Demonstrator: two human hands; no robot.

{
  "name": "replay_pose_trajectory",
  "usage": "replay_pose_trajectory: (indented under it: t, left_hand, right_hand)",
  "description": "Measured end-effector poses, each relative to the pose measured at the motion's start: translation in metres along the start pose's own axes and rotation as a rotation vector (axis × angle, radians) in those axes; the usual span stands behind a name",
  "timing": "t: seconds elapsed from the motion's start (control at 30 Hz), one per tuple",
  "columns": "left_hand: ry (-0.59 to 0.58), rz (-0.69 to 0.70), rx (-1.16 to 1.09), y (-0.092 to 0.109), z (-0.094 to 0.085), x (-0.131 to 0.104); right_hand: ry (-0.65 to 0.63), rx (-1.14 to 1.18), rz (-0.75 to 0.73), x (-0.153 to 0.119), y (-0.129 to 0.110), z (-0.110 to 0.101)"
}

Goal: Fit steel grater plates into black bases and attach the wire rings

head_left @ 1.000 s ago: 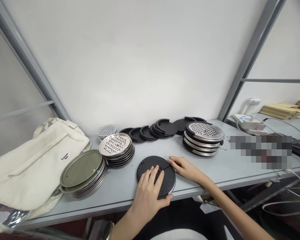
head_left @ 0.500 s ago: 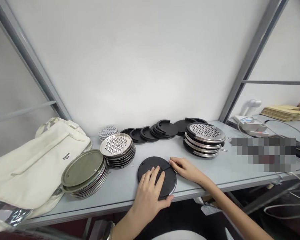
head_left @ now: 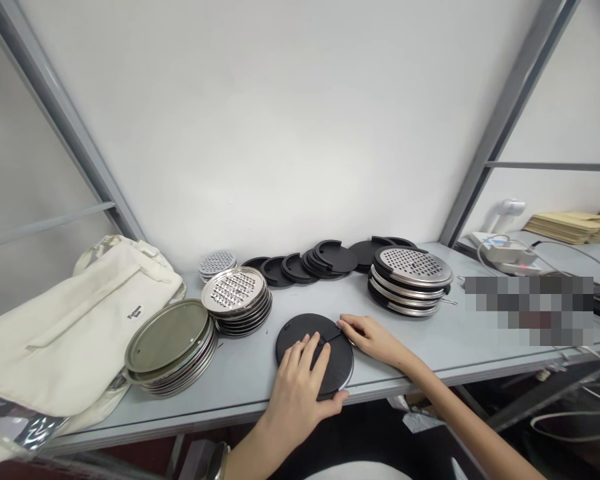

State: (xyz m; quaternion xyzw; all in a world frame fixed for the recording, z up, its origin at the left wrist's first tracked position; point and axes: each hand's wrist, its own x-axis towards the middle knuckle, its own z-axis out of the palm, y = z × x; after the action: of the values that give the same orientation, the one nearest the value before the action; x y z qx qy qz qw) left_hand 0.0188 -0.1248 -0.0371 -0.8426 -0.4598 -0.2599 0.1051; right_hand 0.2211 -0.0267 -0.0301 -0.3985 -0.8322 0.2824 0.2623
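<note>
A round black disc (head_left: 300, 327) with a silvery rim at its lower right lies near the front edge of the shelf. My left hand (head_left: 300, 380) rests flat on it, fingers spread and thumb at the near rim. At the disc's upper right edge, my right hand (head_left: 365, 337) is closed in a pinch on a thin metal wire (head_left: 339, 324), mostly hidden by the fingers. A dark line runs across the disc from its middle towards that wire.
Left stand a stack of olive round plates (head_left: 170, 337) and stacked metal grater discs (head_left: 235, 291). Black round holders (head_left: 335, 257) line the wall. Right is a stack of graters in black holders (head_left: 413, 267), wire sticking out. A cream bag (head_left: 80, 313) lies far left.
Both hands and the disc keep the same pose. The whole view has shifted very slightly.
</note>
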Motion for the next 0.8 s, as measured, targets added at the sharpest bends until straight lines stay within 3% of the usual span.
replay_pose_trajectory:
  t: [0.8]
  left_hand:
    - [-0.024,-0.001,0.000,-0.0001,-0.0007,-0.0007]
  right_hand:
    - [0.014,0.072,-0.006,-0.0029,0.0025,0.0006]
